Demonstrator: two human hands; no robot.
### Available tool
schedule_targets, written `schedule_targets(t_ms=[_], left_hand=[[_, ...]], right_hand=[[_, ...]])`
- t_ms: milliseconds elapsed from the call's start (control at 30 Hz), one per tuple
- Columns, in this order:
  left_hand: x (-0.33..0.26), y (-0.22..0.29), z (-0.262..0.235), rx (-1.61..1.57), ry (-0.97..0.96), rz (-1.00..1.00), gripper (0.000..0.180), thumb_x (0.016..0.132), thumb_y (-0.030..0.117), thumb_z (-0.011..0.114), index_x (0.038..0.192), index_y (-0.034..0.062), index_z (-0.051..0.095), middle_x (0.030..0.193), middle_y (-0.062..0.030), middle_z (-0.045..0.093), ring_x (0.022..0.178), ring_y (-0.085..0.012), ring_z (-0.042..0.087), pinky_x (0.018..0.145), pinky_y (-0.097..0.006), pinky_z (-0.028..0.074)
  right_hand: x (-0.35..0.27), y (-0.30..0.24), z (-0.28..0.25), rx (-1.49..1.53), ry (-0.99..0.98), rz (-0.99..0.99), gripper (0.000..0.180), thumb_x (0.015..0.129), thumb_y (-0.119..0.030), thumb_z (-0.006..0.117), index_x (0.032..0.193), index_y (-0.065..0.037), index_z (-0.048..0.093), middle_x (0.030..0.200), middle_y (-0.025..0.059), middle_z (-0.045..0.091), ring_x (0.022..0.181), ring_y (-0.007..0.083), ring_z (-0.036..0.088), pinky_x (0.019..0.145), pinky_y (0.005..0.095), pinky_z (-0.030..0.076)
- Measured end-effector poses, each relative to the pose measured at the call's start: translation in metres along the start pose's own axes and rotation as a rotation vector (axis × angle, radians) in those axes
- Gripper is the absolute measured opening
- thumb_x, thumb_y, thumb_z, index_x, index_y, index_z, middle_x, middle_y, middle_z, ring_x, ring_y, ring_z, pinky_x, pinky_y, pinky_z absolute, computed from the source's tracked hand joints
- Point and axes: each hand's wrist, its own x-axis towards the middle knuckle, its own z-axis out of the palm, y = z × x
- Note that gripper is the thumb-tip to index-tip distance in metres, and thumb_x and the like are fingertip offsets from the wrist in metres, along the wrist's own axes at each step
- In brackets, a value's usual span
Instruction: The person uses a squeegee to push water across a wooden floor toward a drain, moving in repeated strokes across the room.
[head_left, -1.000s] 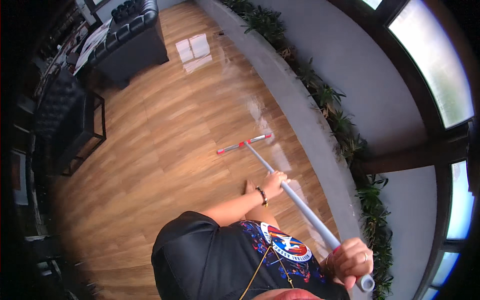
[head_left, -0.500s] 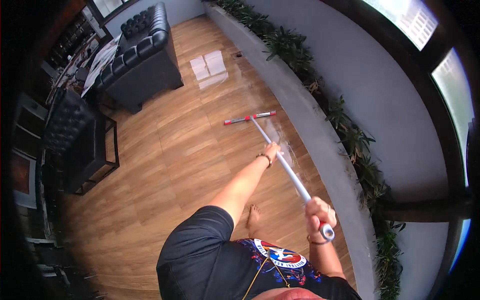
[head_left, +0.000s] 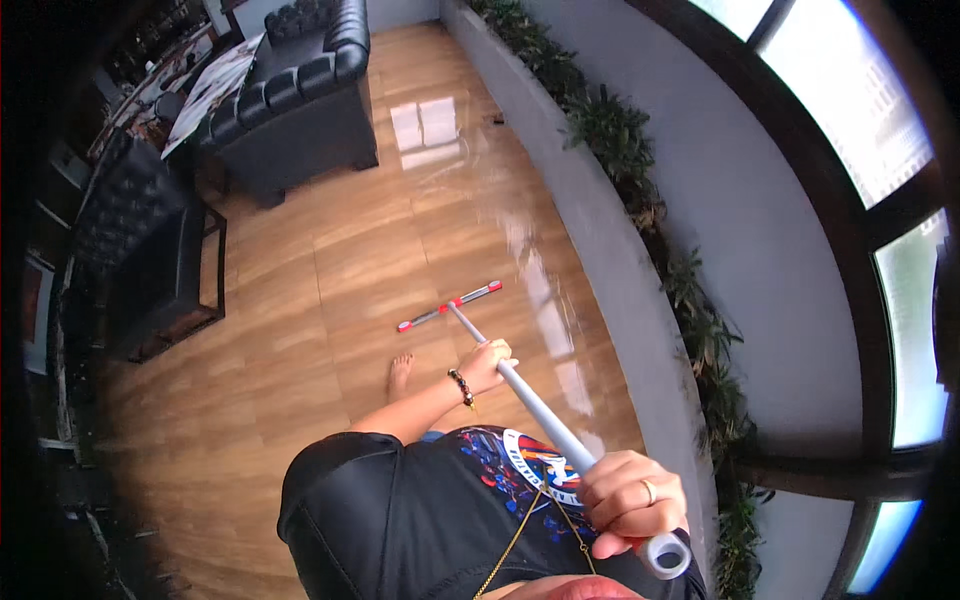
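A long floor squeegee [head_left: 540,412] with a light grey pole slants across the wood-look floor. Its grey and red head [head_left: 430,318] rests on the boards ahead of me, tilted up toward the right. Partway down the pole, my left hand [head_left: 485,368] is closed around it, a beaded bracelet on the wrist. Near the hollow upper end, close to my chest, my right hand [head_left: 632,495] wraps the pole, with a ring on one finger. My bare foot [head_left: 401,372] stands just behind the head's left end.
Wet, shiny streaks [head_left: 548,310] run over the floor beside a low grey planter wall [head_left: 610,260] with green plants [head_left: 620,130]. A black tufted sofa [head_left: 300,110] and a dark chair [head_left: 150,250] stand on the left by a table [head_left: 215,90]. Windows line the right.
The squeegee head has come nearer to me and left, and its tilt has steepened. Both hands have drawn back toward my body with the pole. My foot now shows farther forward and left.
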Motion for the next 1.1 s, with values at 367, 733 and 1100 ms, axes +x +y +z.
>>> schedule_targets(t_ms=[367, 733, 1100], left_hand=[[0.215, -0.395, -0.165, -0.201, -0.31, -0.036, 0.02, 0.074, 0.001, 0.062, 0.062, 0.0101, 0.048, 0.055, -0.0039, 0.042, 0.059, -0.0165, 0.046, 0.075, -0.031, 0.044], [0.25, -0.337, -0.257, 0.007, -0.047, 0.296, 0.01, 0.078, 0.019, 0.067, 0.082, 0.0119, 0.061, 0.106, -0.0098, 0.062, 0.109, -0.0325, 0.055, 0.096, -0.049, 0.039], [-0.017, -0.206, -0.439, 0.021, -0.553, 0.405, 0.026, 0.085, 0.036, 0.059, 0.075, 0.0126, 0.057, 0.074, -0.0025, 0.056, 0.079, -0.0232, 0.057, 0.088, -0.05, 0.038]], right_hand=[[0.097, 0.379, 0.005, -0.583, 0.056, -0.023, 0.033, 0.069, -0.003, 0.077, 0.074, -0.007, 0.044, 0.067, 0.0051, 0.052, 0.056, 0.0216, 0.052, 0.048, 0.0339, 0.042], [0.211, 0.406, 0.026, -0.889, 0.359, 0.393, 0.024, 0.076, -0.011, 0.074, 0.071, -0.004, 0.052, 0.061, 0.0059, 0.053, 0.056, 0.0218, 0.054, 0.059, 0.0363, 0.049], [0.301, 0.351, 0.27, -0.467, 0.17, -0.065, 0.023, 0.088, -0.013, 0.053, 0.07, 0.001, 0.05, 0.058, 0.0122, 0.053, 0.044, 0.0188, 0.05, 0.041, 0.0314, 0.041]])
